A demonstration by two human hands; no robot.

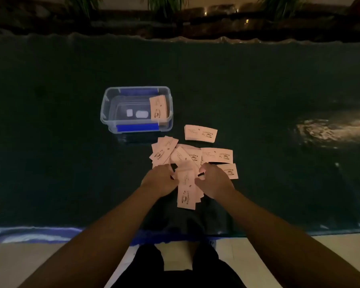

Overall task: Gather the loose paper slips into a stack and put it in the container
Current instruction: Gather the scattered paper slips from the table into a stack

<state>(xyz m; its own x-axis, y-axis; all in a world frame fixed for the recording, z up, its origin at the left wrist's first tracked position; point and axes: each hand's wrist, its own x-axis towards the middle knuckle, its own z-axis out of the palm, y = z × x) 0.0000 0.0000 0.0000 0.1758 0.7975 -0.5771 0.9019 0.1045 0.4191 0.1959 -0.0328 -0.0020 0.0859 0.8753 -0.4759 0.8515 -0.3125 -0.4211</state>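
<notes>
Roughly a dozen pale pink paper slips (195, 156) scattered on a dark cloth-covered surface (71, 163), just in front and to the right of a clear plastic container (112, 104) with blue side clips. Each slip rectangular, printed in black with a small cup emblem and a few specks. One separate slip (200, 133) lying flat and apart from the heap, nearest the container's right corner. One more slip (158, 108) already inside the container, leaning against its right wall. A partial bundle (187, 191) of slips, fanned and uneven at its near end, pinched between both hands, pointing back toward the body.

Left hand (159, 179) curled on the bundle's left edge, right hand (214, 181) curled on its right edge; fingers (204, 166) bent inward around the paper, tips mostly tucked out of sight beneath knuckles and slips. Exact count of slips impossible to settle, several overlapping and some covered by the hands. Printed wording too small and blurred to read. Two whitish patches on the container floor unidentifiable. Dim lighting; a bright glare patch on the cloth at far right.
</notes>
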